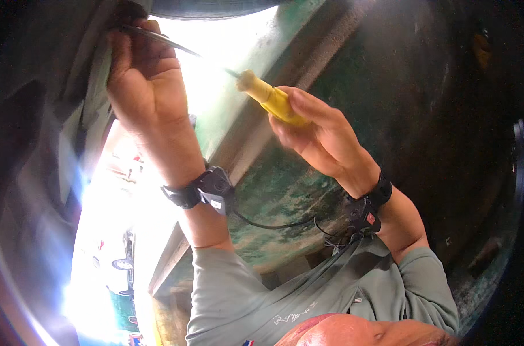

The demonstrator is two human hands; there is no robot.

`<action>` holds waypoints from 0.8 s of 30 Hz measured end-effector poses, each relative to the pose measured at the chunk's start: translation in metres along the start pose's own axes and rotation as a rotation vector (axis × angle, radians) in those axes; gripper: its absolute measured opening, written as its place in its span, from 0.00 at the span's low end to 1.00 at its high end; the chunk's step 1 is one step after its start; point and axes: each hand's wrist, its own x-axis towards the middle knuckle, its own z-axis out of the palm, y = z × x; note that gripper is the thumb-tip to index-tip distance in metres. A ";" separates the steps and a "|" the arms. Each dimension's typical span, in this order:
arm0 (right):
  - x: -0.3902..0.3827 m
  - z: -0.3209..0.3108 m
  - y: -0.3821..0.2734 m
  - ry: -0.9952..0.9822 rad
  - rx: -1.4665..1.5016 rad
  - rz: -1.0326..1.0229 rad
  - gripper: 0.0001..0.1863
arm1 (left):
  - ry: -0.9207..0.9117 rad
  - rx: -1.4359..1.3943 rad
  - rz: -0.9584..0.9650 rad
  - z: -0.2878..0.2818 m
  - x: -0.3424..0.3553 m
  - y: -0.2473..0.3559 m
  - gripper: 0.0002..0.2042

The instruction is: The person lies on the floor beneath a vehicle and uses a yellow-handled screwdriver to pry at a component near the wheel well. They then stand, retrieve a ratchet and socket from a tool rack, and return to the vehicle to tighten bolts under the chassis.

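A screwdriver with a yellow handle (273, 99) slants across the upper middle of the view. Around its handle my right hand (322, 130) is closed, the thumb lying along the upper side. The thin metal shaft (175, 45) runs up and left, partly lost in glare. Near the far end of that shaft is my left hand (149, 92), raised with its palm showing and fingers curled about the metal. In shadow against a dark part (129, 11), the screwdriver's tip is hard to make out.
A dark curved panel (31, 132) fills the left side. Behind my right hand rises a stained greenish surface (285, 213) with a slanting brownish beam (308, 66). Both wrists wear black strapped devices (216, 183), and a black cable (273, 226) hangs between them. A vehicle wheel (122, 264) shows in the bright background.
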 end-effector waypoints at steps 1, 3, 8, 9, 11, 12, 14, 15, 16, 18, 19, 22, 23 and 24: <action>0.001 0.006 0.001 0.052 0.046 0.020 0.19 | 0.006 0.015 0.014 0.000 -0.002 0.002 0.09; 0.000 0.016 0.000 0.167 0.145 0.058 0.20 | 0.137 0.072 0.065 -0.002 -0.003 0.002 0.11; 0.002 -0.020 -0.009 -0.224 0.141 0.258 0.22 | 0.122 0.120 0.109 0.000 -0.006 -0.007 0.11; 0.001 -0.023 -0.007 -0.257 0.143 0.282 0.23 | 0.121 0.112 0.121 0.000 -0.007 -0.007 0.11; -0.003 -0.013 0.003 -0.047 0.003 0.095 0.23 | 0.116 0.092 0.140 0.000 -0.006 -0.008 0.11; -0.001 -0.005 0.006 0.081 0.006 0.047 0.23 | 0.111 0.095 0.137 -0.001 -0.007 -0.008 0.12; 0.001 0.011 0.008 0.228 0.015 -0.007 0.22 | 0.101 0.103 0.133 -0.001 -0.008 -0.008 0.12; 0.001 0.016 0.006 0.247 0.021 -0.015 0.21 | 0.104 0.104 0.128 -0.001 -0.008 -0.007 0.12; -0.001 0.014 0.000 0.157 0.032 0.017 0.20 | 0.107 0.106 0.124 -0.001 -0.007 -0.007 0.12; -0.002 -0.004 -0.010 -0.076 0.088 0.120 0.19 | 0.107 0.117 0.116 0.003 -0.006 -0.009 0.13; 0.003 -0.024 -0.012 -0.222 0.131 0.194 0.19 | 0.105 0.128 0.117 0.006 -0.004 -0.010 0.12; 0.002 -0.025 -0.007 -0.190 0.049 0.119 0.19 | 0.107 0.092 0.111 0.004 -0.003 -0.010 0.12; -0.001 -0.017 -0.004 -0.107 -0.008 0.042 0.20 | 0.105 0.075 0.108 0.004 -0.004 -0.010 0.12; -0.001 -0.005 -0.003 0.028 -0.020 0.008 0.20 | 0.102 0.098 0.121 0.003 -0.005 -0.011 0.13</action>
